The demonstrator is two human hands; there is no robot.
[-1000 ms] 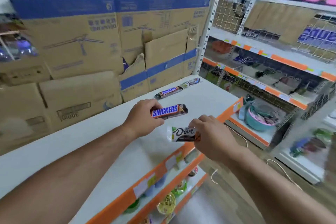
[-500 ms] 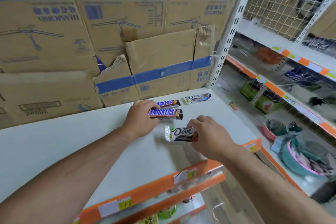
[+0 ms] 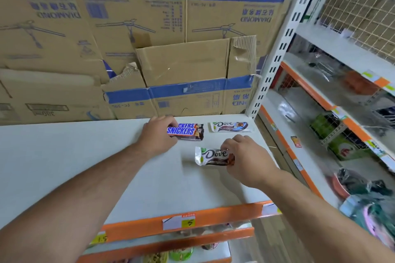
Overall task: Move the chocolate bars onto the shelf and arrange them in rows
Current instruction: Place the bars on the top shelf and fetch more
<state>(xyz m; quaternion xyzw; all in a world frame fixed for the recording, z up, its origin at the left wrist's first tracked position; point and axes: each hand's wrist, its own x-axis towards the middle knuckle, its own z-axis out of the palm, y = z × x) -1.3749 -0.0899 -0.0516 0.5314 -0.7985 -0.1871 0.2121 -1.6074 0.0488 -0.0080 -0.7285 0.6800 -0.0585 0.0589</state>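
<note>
Fingers of the left hand [image 3: 157,137] curl round a Snickers [image 3: 186,133], just in front of a second Snickers [image 3: 189,125] at the back of the shelf [image 3: 64,156]. Right hand [image 3: 245,160] fingers pinch a Dove [image 3: 210,156] by its end, nearer the front than the other Dove [image 3: 229,127].

Arms extended; left hand [image 3: 157,137] and right hand [image 3: 245,159] curled, apparently gripping.

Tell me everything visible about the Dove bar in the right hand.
The Dove bar has a glossy, foil-like wrapper, white at its crimped left end and brown toward the right, with the brand name in white script. It sits roughly level, low over the white shelf; contact with it is unclear. The right hand pinches its right end, covering that part.
</note>
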